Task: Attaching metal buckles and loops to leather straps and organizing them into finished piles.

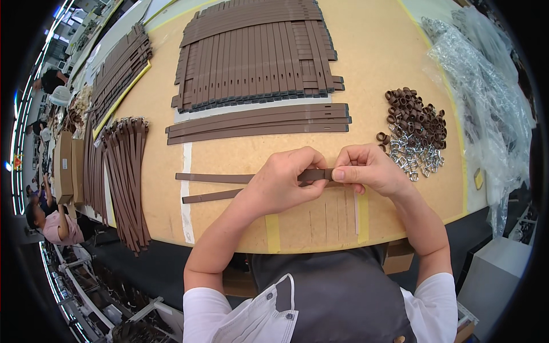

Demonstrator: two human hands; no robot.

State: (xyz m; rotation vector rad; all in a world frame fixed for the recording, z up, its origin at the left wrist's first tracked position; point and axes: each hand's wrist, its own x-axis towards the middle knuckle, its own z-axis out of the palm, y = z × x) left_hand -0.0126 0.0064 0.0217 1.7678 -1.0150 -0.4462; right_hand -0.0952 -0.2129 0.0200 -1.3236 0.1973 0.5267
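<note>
Near the table's front edge, both my hands hold a brown strap [215, 178]. My left hand [286, 178] is closed round it, a short way from its end. At that end my right hand [366, 170] pinches with thumb and fingers, where a darker brown band that looks like a keeper loop [328, 174] crosses the strap. What lies under the right fingertips is hidden. A second brown strap [209, 198] runs below the first and passes behind my left hand; I cannot tell whether that hand touches it.
Three or so straps [257, 125] lie beyond my hands, before a big stack of straps [251, 63]. Finished-looking straps with metal ends [127, 177] hang over the left edge. At right are brown loops [416, 114], metal buckles [413, 153] and clear plastic bags [480, 97]. A person [60, 226] is far left.
</note>
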